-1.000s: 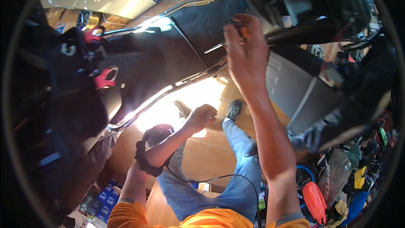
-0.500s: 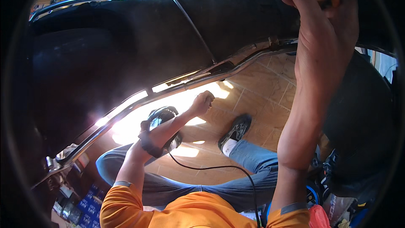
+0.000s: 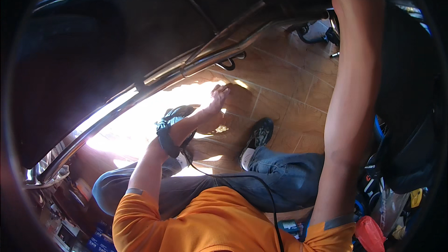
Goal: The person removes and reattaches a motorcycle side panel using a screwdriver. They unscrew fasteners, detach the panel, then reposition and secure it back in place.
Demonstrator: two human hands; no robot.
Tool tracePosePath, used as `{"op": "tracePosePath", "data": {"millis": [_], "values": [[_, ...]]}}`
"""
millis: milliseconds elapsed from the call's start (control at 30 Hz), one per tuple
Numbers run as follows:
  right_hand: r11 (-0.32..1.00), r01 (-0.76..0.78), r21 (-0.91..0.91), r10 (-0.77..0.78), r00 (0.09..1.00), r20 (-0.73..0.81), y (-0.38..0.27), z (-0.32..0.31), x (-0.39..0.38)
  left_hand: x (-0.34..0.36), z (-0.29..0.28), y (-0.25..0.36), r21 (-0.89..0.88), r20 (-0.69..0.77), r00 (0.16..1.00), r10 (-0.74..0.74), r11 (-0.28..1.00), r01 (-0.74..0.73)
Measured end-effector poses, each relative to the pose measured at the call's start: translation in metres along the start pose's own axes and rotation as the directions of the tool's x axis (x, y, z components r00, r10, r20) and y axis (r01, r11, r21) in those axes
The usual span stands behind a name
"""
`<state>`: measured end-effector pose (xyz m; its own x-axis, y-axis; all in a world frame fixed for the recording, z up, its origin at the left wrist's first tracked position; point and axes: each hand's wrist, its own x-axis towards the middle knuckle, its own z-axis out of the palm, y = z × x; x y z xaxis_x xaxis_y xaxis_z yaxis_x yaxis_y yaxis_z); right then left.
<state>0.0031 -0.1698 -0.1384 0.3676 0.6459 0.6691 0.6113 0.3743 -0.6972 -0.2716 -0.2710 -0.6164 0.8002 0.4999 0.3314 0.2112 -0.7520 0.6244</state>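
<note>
My left hand hangs over the sunlit tiled floor with its fingers loosely bent and a little apart. I see nothing in it. It is nearest to a bent metal tube along the lower edge of a large dark panel. A black strap with a buckle wraps my left forearm. My right forearm stretches up past the panel's right end. The hand at its end lies beyond the top edge, so what it holds is hidden.
A thin rod crosses the panel. A black cable runs over my lap. To the right stands a big dark rounded shape; below it lie a red plastic bag and clutter. Blue boxes sit at lower left.
My right hand, which held a screwdriver with a dark and orange handle, has moved up out of view. My left hand has shifted slightly up and left, its fingers loosening. The view has shifted.
</note>
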Motion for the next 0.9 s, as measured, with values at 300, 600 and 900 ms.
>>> {"op": "tracePosePath", "data": {"millis": [300, 600, 900], "values": [[0.923, -0.051, -0.382, 0.049, 0.999, -0.015, 0.009, -0.019, -0.007, 0.077, -0.098, 0.072, -0.066, 0.283, 0.904, -0.320, 0.934, 0.351], [0.959, -0.185, -0.215, 0.197, 0.980, 0.036, 0.026, -0.005, 0.015, 0.194, -0.261, 0.213, -0.443, 0.372, 0.867, -0.331, 0.757, 0.479], [0.914, 0.004, -0.405, -0.012, 1.000, -0.016, 0.038, -0.009, 0.027, 0.319, -0.351, 0.196, -0.528, -0.391, 0.866, -0.313, 0.847, 0.068]]}}
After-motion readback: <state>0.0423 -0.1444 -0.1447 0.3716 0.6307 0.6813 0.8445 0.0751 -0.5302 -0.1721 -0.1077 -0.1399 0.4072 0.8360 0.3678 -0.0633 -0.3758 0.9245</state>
